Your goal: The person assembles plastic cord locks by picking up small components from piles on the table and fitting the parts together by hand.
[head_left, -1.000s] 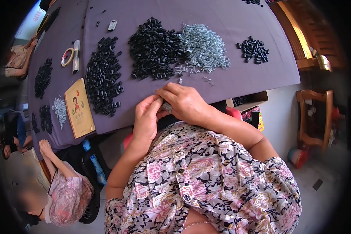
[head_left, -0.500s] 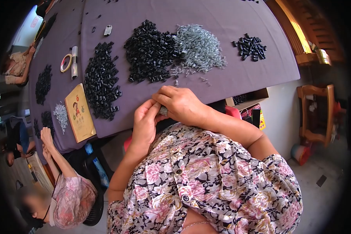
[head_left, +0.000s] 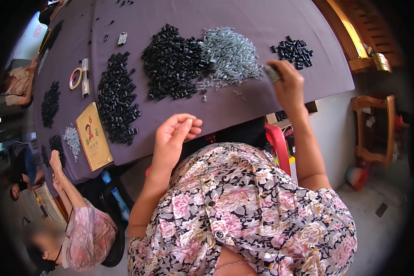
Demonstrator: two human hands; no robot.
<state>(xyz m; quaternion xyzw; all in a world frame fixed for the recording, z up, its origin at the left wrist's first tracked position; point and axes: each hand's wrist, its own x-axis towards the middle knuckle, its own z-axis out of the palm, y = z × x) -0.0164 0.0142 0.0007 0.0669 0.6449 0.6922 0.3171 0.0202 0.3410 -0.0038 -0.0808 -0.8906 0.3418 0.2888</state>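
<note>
My left hand (head_left: 174, 135) is held over the table's front edge with its fingers curled and thumb against them; whatever it may hold is too small to see. My right hand (head_left: 287, 83) hangs over the table at the right, fingers bent, with a greyish wrap (head_left: 272, 73) at a fingertip. It is between a pile of silver springs (head_left: 231, 53) and a small pile of black parts (head_left: 295, 53). Left of the springs lies a large heap of black parts (head_left: 172, 62), touching them. Another long black heap (head_left: 116, 99) lies further left.
A yellowish booklet (head_left: 93, 136), a tape roll (head_left: 76, 78) and a clear tube (head_left: 85, 78) lie on the purple cloth (head_left: 207, 14). A co-worker (head_left: 85, 225) sits at the lower left, another (head_left: 20, 83) at the far left. A red chair (head_left: 278, 145) stands by the table edge.
My right hand has left my left hand and moved right and away from me, toward the small black pile. My left hand stays near the table's front edge.
</note>
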